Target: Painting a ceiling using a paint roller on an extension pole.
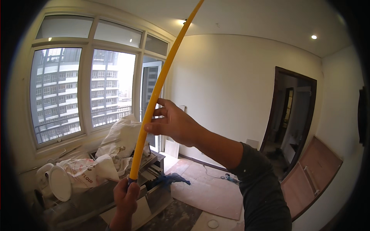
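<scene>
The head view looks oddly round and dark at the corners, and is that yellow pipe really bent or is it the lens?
Head view: fisheye, so a black rim rings it and the window frame bows. The pipe curves too; how much is lens I cannot tell. Daylight washes out the window; ceiling lights glare. Both hands look sharp.

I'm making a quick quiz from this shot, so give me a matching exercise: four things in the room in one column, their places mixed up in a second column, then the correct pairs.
Things:
1. left hand
2. right hand
3. white sack
4. dark door frame

Places:
A. in the right wall
B. gripping the lower end of the yellow tube
C. piled below the window
D. fingers on the tube's middle

Pairs: 1-B, 2-D, 3-C, 4-A
</scene>
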The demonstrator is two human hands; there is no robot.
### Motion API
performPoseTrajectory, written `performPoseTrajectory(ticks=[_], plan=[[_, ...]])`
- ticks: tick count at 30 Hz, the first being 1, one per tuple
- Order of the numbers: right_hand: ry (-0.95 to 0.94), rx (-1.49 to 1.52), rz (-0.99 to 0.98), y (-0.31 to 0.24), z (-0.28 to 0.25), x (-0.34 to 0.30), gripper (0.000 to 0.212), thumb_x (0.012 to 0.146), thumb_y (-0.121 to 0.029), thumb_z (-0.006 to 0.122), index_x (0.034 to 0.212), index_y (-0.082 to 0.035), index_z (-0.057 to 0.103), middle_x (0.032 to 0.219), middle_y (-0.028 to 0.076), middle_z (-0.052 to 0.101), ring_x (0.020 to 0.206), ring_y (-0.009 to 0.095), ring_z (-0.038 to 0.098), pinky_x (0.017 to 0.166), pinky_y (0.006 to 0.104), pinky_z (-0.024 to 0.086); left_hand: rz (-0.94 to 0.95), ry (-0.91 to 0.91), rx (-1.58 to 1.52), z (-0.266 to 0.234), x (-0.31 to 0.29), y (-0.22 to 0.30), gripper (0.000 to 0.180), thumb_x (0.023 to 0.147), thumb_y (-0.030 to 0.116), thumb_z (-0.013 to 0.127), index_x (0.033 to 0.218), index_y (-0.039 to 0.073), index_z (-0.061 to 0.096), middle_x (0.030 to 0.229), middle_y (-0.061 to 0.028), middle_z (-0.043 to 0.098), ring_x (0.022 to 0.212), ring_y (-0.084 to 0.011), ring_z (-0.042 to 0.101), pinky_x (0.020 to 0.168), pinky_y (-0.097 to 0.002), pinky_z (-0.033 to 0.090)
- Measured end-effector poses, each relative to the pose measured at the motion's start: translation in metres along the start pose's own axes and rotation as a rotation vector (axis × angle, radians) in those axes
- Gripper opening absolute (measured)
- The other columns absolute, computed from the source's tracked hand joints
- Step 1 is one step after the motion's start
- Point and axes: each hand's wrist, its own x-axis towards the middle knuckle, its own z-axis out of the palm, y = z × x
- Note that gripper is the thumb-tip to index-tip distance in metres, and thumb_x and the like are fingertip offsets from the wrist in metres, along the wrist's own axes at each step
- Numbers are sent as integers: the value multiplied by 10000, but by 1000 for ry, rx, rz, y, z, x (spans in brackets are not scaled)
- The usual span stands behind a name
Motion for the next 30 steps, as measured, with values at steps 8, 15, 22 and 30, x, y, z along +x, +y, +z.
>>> performPoseTrajectory(ticks=[8, 15, 22, 30], plan=[[-198, 88, 23, -23, 50, -19, 1166, 814, -442, 832, 1506, 120, 81, 1408, 352, 418, 1241, 374, 581, 931, 389, 569, -119, 50, -23, -46, -56, 30, 337, 983, 265, 636, 1076, -58, 614, 641, 14, 528, 516, -49, 456, 473, -219, 354], [-139, 84, 3, -25, 42, 16, 985, 861, -324, 806, 1502, 84, 180, 1314, 238, 517, 1166, 291, 609, 935, 381, 577, -22, 29, 38, -35, -30, 49, 327, 998, 274, 620, 1067, -45, 619, 626, 21, 521, 509, -48, 448, 468, -220, 350], [-50, 116, -4, -11, 0, 58, 888, 853, -351, 809, 1459, 54, 301, 1227, 165, 608, 1143, 253, 616, 926, 409, 547, -44, 67, 128, -10, 41, 37, 266, 1006, 239, 599, 1054, -20, 631, 639, 18, 522, 507, -41, 431, 468, -216, 335], [55, 86, -19, 27, -88, 105, 680, 881, -384, 775, 1329, 19, 461, 1143, 132, 635, 1087, 250, 618, 904, 417, 545, -54, -16, 182, 47, 131, 6, 303, 1024, 255, 567, 1138, -18, 630, 612, 38, 464, 482, -41, 389, 460, -224, 320]])
